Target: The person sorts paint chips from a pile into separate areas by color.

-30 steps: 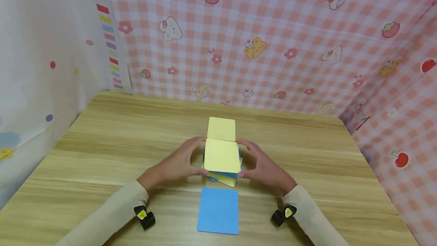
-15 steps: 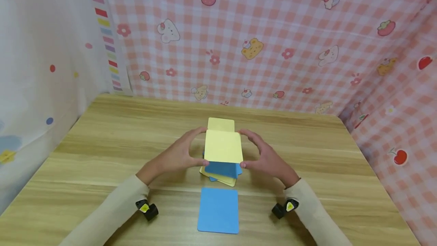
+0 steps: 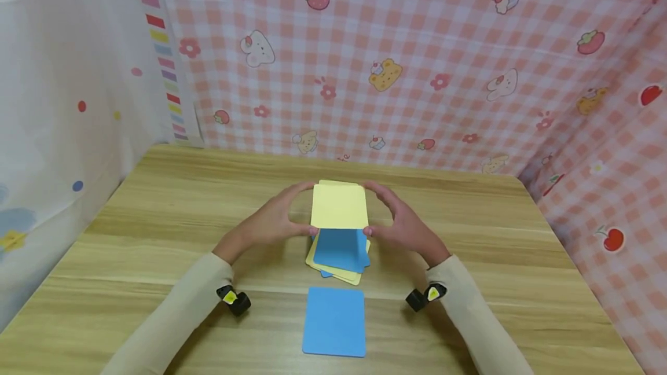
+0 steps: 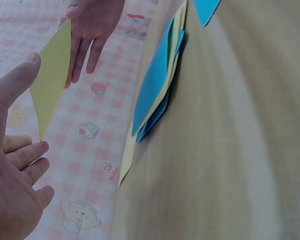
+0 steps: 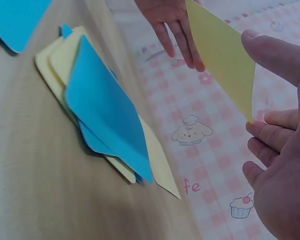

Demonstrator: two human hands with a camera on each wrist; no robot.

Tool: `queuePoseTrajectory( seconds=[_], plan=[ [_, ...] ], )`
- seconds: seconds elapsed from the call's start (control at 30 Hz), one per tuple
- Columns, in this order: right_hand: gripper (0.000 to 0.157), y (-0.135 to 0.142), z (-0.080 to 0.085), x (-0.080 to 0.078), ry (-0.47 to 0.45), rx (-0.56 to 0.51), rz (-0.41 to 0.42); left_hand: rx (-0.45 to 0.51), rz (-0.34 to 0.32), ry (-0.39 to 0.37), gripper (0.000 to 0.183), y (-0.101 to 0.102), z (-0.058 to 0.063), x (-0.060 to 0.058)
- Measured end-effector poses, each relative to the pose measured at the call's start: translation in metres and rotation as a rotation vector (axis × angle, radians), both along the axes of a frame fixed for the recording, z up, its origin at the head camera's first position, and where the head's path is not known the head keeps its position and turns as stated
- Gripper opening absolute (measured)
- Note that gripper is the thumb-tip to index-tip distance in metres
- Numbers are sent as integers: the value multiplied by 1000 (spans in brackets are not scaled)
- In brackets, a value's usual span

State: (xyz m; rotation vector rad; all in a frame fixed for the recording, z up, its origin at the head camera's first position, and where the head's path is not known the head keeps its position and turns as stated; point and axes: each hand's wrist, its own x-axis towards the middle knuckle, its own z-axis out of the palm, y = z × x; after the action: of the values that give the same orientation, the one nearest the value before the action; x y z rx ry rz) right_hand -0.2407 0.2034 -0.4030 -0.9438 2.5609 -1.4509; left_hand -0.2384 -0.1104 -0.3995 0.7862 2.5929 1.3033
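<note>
Both hands hold up one square yellow card [image 3: 340, 207] above the table. My left hand [image 3: 278, 216] pinches its left corners between thumb and fingers. On the opposite side, my right hand [image 3: 403, 219] grips the right corners the same way. Below lies a loose pile of blue and yellow cards, with a blue card [image 3: 341, 249] on top and the corners of others fanned out beneath. Another yellow card [image 5: 162, 167] lies at the far side of that pile, mostly covered by the held card in the head view. Nearer the body a single blue card [image 3: 334, 322] lies flat.
The wooden table [image 3: 156, 219] runs back to a pink checked cloth [image 3: 339, 45] with cartoon prints. A white cloth [image 3: 78, 74] hangs at the left, and more checked cloth at the right. Each wrist carries a small black camera.
Both hands have raised the yellow card and carried it away from the body, over the far yellow card. More of the pile's blue top card now shows. The near blue card stays put.
</note>
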Motion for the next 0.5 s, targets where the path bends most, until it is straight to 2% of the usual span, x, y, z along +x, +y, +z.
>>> queuePoseTrajectory(
  seconds=[0.27,0.5],
  plan=[
    [87,1,4,-10,11,9,-15,9,-7,-6,102,2,2,-17],
    [89,3,3,-14,-11,0,-43,30,-16,-7,97,4,4,-26]
  ],
)
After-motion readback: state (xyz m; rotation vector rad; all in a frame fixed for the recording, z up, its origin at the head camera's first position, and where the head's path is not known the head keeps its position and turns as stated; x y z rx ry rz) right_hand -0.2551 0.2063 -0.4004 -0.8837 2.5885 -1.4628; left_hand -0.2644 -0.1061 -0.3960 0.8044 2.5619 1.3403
